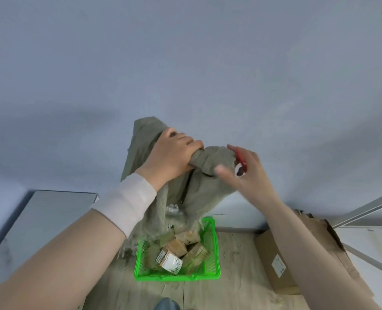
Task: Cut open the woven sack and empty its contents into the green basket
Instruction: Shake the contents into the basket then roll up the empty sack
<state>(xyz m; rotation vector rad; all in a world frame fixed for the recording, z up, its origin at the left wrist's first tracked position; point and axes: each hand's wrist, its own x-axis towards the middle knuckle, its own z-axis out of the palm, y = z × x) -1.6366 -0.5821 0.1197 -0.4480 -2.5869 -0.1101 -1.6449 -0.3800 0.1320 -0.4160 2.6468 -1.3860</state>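
Observation:
The grey-green woven sack [199, 186] hangs upside down over the green basket [212, 265], its frayed cut mouth just above the rim. My left hand [170, 157] grips a bunched fold at the sack's raised bottom. My right hand [248, 171] is beside the other corner, holding a red-handled cutter [240, 162] in its palm, fingers spread and blurred. Several small brown boxes [179, 249], one with a white label, lie in the basket.
A cardboard box [275, 260] lies on the wooden floor to the right of the basket, with brown paper behind it. A grey cabinet [40, 218] stands on the left. Metal rails run at the far right. The pale wall is close behind.

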